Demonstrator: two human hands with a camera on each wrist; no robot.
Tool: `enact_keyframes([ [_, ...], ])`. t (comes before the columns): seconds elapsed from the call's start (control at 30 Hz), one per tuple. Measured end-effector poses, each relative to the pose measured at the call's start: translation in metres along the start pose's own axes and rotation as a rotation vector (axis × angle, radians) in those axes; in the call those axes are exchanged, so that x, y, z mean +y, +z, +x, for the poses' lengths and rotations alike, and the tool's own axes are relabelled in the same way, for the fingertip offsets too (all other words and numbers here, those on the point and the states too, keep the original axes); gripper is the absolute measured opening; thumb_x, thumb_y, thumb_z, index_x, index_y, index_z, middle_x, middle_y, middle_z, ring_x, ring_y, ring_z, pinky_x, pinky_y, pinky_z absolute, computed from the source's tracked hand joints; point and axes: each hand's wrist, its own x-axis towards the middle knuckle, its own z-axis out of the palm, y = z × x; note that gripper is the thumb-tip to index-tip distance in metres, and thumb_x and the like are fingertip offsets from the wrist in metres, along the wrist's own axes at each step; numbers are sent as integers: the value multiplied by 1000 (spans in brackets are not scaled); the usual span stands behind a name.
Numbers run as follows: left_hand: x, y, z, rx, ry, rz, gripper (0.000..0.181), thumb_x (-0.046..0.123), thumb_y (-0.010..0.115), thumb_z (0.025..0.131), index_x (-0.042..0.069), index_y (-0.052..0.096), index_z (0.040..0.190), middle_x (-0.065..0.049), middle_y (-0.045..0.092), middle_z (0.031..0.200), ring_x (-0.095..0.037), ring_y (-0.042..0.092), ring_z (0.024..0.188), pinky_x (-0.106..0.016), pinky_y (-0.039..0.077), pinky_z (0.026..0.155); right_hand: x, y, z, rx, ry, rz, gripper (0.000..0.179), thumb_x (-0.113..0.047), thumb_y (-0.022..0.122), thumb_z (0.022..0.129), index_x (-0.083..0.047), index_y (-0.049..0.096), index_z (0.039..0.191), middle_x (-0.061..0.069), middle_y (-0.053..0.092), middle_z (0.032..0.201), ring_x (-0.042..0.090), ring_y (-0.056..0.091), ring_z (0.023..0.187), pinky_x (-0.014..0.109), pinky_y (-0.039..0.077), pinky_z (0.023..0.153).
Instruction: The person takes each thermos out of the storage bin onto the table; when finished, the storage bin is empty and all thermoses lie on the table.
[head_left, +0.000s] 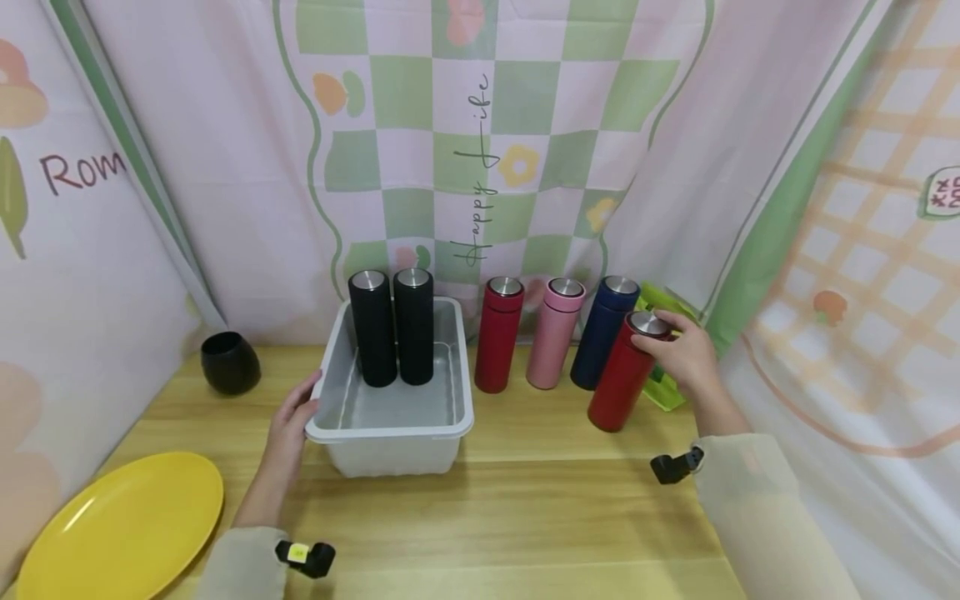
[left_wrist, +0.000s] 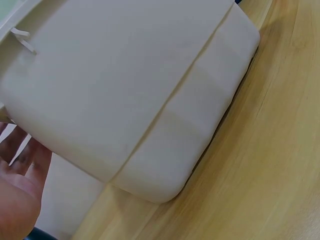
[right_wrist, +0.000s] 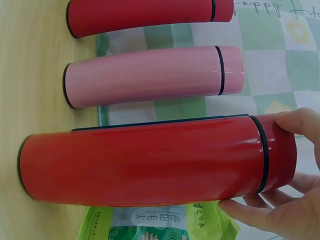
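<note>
My right hand [head_left: 684,357] grips the lid end of a red thermos [head_left: 621,379], which leans a little on the wood table. In the right wrist view, thumb and fingers lie around the lid of that red thermos [right_wrist: 145,165]. My left hand [head_left: 291,417] holds the left rim of a grey plastic bin [head_left: 397,450]. From the left wrist, that hand [left_wrist: 22,185] shows beside the end of the bin [left_wrist: 120,90]. Two black thermoses, one left [head_left: 372,329] and one right [head_left: 415,329], stand upright inside the bin.
Right of the bin stand another red thermos [head_left: 498,337], a pink one [head_left: 555,335] and a dark blue one [head_left: 604,333]. A green packet [head_left: 663,390] lies behind the held thermos. On the left are a black cup [head_left: 230,364] and a yellow plate [head_left: 127,525].
</note>
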Motion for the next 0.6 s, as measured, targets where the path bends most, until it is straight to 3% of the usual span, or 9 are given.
enact_keyframes([
  [0.3,2,-1,-1,-23,-17,19,49,10,37,103,2,29,151,-11,25,158,-27,25,140,-40,26,111,-8,-7,1,-64,-41,33,85,-32,72,89,0,26,152,29,30,149,46,37,128,56,40,98],
  [0.6,3,-2,0,-22,-32,15,50,9,37,103,3,28,152,-11,25,158,-26,25,140,-42,25,111,-52,-7,-1,-24,-72,-94,85,-43,69,88,-11,27,154,26,24,154,47,27,135,62,33,101],
])
